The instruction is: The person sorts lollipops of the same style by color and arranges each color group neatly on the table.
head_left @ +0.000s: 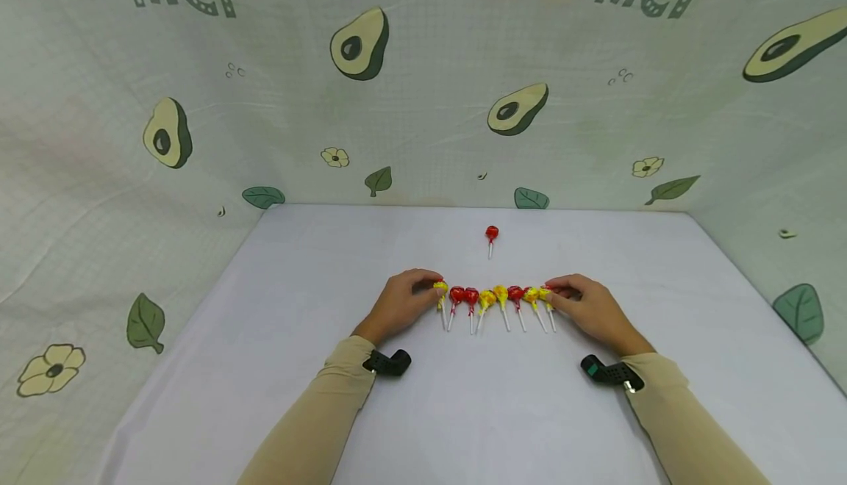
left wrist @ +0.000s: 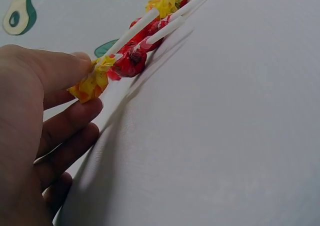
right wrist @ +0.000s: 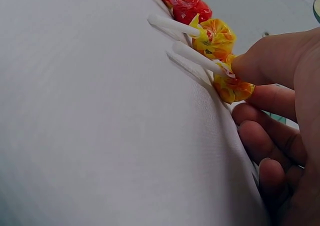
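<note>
Several wrapped lollipops, red and yellow, form a row on the white tabletop with white sticks pointing toward me. At the row's left end my left hand (head_left: pixel 402 303) pinches a yellow lollipop (left wrist: pixel 93 85) by its head between thumb and fingers. Beside that one lies a red lollipop (left wrist: pixel 131 63). My right hand (head_left: pixel 593 310) pinches the yellow lollipop (right wrist: pixel 233 88) at the right end, thumb on its wrapper. Another yellow lollipop (right wrist: pixel 215 40) is right next to it, followed by a red lollipop (right wrist: pixel 192 10).
A single red lollipop (head_left: pixel 492 233) lies apart, behind the row. The white table (head_left: pixel 490 411) meets a hanging cloth (head_left: pixel 437 51) printed with avocados and leaves at its back and sides. Black wrist devices sit on both forearms.
</note>
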{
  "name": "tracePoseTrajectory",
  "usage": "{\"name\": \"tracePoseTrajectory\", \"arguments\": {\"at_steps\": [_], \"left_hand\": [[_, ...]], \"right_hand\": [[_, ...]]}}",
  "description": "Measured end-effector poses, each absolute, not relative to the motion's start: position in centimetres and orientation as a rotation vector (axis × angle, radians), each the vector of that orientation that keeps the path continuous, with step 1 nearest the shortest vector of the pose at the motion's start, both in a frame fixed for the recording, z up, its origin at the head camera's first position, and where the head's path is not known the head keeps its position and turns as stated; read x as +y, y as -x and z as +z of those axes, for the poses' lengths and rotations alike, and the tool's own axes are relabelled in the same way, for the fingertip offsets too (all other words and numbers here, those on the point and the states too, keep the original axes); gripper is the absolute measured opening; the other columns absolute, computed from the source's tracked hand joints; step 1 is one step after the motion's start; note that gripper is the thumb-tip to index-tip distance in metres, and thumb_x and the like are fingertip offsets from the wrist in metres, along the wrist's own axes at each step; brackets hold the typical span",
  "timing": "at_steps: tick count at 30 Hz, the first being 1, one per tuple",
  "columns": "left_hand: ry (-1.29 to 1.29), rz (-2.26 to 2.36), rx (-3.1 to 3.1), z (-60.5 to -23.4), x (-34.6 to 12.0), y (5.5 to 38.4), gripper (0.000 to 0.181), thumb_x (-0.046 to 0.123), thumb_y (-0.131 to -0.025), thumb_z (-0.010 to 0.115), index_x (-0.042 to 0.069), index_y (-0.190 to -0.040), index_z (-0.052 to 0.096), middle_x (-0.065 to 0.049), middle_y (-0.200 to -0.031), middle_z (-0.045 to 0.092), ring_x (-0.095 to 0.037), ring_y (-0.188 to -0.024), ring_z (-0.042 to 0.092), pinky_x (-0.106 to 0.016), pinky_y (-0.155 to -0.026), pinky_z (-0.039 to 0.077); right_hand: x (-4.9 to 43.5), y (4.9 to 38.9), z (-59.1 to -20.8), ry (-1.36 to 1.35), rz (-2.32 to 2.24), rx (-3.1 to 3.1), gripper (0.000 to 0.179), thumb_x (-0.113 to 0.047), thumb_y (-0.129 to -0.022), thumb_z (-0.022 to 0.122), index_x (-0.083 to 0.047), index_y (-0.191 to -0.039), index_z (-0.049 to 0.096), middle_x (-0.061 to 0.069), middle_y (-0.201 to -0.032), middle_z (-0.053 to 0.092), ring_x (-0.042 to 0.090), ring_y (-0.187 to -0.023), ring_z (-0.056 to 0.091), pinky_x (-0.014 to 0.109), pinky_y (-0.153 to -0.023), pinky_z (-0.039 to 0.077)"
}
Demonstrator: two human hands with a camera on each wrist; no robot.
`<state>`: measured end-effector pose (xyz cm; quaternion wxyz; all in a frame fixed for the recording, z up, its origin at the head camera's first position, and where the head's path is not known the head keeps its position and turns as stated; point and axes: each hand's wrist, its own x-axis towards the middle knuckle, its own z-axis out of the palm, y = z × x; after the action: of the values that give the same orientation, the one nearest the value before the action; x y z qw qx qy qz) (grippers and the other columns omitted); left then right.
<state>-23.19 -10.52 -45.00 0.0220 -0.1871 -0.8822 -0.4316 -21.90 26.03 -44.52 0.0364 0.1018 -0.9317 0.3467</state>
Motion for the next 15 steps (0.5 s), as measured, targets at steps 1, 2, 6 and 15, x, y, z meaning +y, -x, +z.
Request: {"name": "tracePoseTrajectory", "arguments": {"at_steps": [1,2,6,15], "left_hand": [[0.575,-1.347,-2.729,-45.02,-10.51,23.18,0.028,0.031,-0.096,0.07,0.02,-0.122,0.07,0.009,-0.117,0.066,-0.011,-0.118,0.057,-0.037,-0.104,0.043],[0.572,-1.361,-2.725,-45.03,-10.5,23.18,0.028,0.031,-0.096,0.07,0.02,-0.122,0.07,0.01,-0.116,0.066,-0.011,-0.117,0.057,-0.037,-0.103,0.044],[0.56,-1.398,-2.715,-44.99,-10.42,23.15,0.027,0.033,-0.096,0.069,0.021,-0.12,0.07,0.012,-0.113,0.067,-0.01,-0.113,0.058,-0.038,-0.101,0.045],[0.535,-1.407,-2.714,-44.94,-10.35,23.22,0.027,0.033,-0.096,0.069,0.019,-0.119,0.071,0.011,-0.109,0.067,-0.009,-0.105,0.06,-0.036,-0.095,0.048]], "right_hand": [[26.03,21.88,-44.49,-0.313,1.06,-2.863,0.036,-0.032,-0.096,0.07,-0.008,-0.122,0.068,0.007,-0.103,0.065,0.023,-0.092,0.056,0.04,-0.079,0.044],[26.03,21.86,-44.47,-0.314,1.059,-2.864,0.035,-0.032,-0.096,0.07,-0.007,-0.122,0.068,0.007,-0.103,0.065,0.023,-0.092,0.056,0.04,-0.08,0.044],[26.06,21.73,-44.45,-0.311,1.055,-2.87,0.034,-0.03,-0.096,0.069,-0.007,-0.121,0.068,0.007,-0.103,0.065,0.023,-0.092,0.056,0.041,-0.08,0.044],[25.92,21.75,-44.34,-0.325,1.083,-2.84,0.032,-0.029,-0.096,0.07,-0.008,-0.12,0.07,0.006,-0.103,0.067,0.022,-0.092,0.058,0.041,-0.08,0.044]]}}
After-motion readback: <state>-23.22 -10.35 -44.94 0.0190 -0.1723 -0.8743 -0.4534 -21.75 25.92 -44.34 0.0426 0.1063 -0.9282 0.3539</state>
